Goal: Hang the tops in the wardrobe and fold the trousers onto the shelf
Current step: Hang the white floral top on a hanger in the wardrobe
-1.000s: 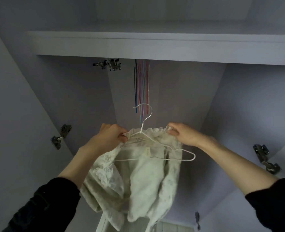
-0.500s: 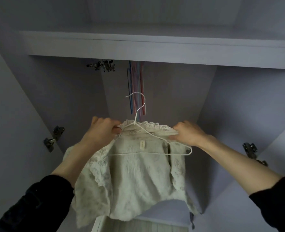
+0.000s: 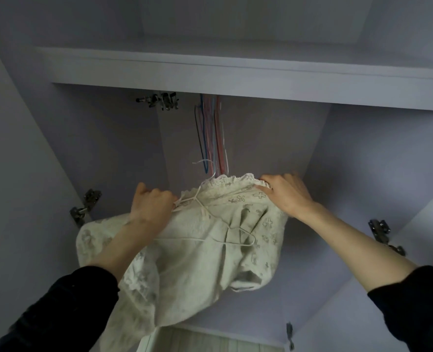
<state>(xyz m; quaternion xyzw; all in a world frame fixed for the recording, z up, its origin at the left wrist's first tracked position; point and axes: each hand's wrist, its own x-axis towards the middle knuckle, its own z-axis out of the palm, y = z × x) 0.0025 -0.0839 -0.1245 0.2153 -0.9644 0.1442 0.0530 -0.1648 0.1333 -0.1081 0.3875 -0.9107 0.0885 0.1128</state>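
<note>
- Left hand (image 3: 152, 207), in the head view, is raised in front of the open wardrobe with its fingers curled round the left end of the cream top's (image 3: 200, 255) neckline, where the fabric meets the shoulder of a white wire hanger (image 3: 205, 226).
- Right hand (image 3: 286, 193) is up at about the same height, its fingers bent over the lace-trimmed right end of the neckline and gripping it, pulling the collar out towards the right.
- Between the two hands the top hangs loosely, well short of the rail area; its body, printed with small grey cross marks, sags down and bunches towards the lower left, and one sleeve end curls under at the lower right.
- The white wire hanger lies partly inside the neck opening: its left shoulder is near the left hand, its bottom bar and right corner show against the cloth, and its hook (image 3: 204, 165) rises just above the collar.
- Behind the hook, a bunch of coloured hangers (image 3: 211, 133), blue, pink and red, hangs down from under the shelf (image 3: 235, 77) that spans the top of the wardrobe.
- Metal door hinges (image 3: 84, 205) sit on the left panel, and another hinge (image 3: 380, 228) on the right panel.
- Both forearms are bare, with dark sleeves (image 3: 65, 308) pushed back.
</note>
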